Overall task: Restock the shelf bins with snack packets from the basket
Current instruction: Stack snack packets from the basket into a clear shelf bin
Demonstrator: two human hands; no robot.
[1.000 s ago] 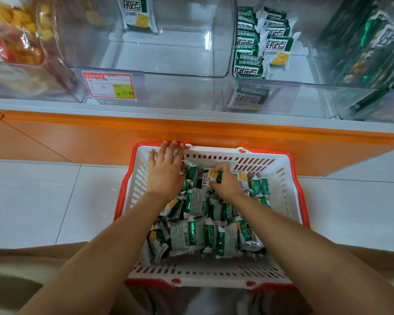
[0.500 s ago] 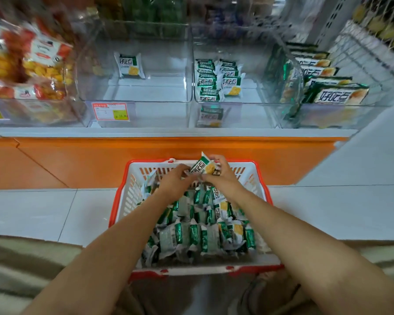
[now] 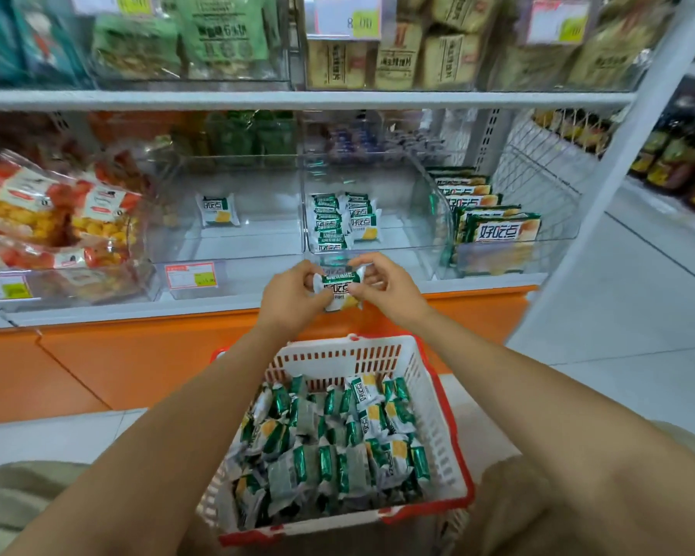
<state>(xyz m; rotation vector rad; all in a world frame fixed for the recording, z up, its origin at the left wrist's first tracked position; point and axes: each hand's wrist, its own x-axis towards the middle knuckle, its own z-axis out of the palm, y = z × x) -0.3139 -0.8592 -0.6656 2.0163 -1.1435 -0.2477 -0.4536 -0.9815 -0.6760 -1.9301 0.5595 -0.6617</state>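
While the left hand (image 3: pixel 293 296) and right hand (image 3: pixel 390 288) each pinch one side of a single snack packet (image 3: pixel 340 288), it hangs beyond the far rim of the basket (image 3: pixel 378 343), at the shelf's front edge, just before the centre bin (image 3: pixel 402 254). Such a pillow pack is judged light, soft, slick and crushable; its crimped end seams offer the safest hold. Many packets (image 3: pixel 330 455) lie in the basket.

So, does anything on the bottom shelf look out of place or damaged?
Nothing looks spilled or torn. One thing stands out: a single packet stands alone at the back of the left clear bin, while the next bin holds a neat group of packets.
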